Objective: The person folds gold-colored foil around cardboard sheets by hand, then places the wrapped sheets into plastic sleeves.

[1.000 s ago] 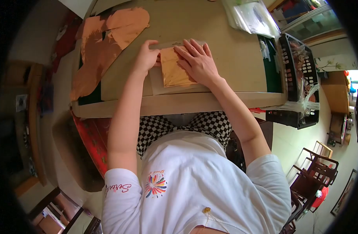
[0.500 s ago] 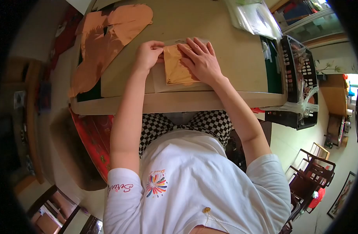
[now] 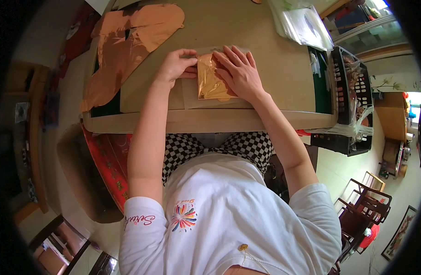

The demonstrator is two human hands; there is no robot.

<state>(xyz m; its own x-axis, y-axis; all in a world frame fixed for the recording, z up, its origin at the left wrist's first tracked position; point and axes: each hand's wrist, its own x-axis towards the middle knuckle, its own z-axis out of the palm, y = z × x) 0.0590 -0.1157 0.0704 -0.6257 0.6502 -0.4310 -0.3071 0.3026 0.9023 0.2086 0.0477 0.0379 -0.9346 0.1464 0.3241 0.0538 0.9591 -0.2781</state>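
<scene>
The right hand [image 3: 239,73] presses flat, fingers spread, on the gold foil sheet [image 3: 209,83] while the left hand [image 3: 176,66] pinches its edge, which should be creased evenly.

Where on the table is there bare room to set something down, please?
Bare tabletop lies right of the right hand, bordered by the plastic sleeves above and the black crate at the edge. Another patch lies beyond the hands, between the copper foil sheets and the sleeves. It is crowded around the gold foil under both hands, left hand included.
</scene>
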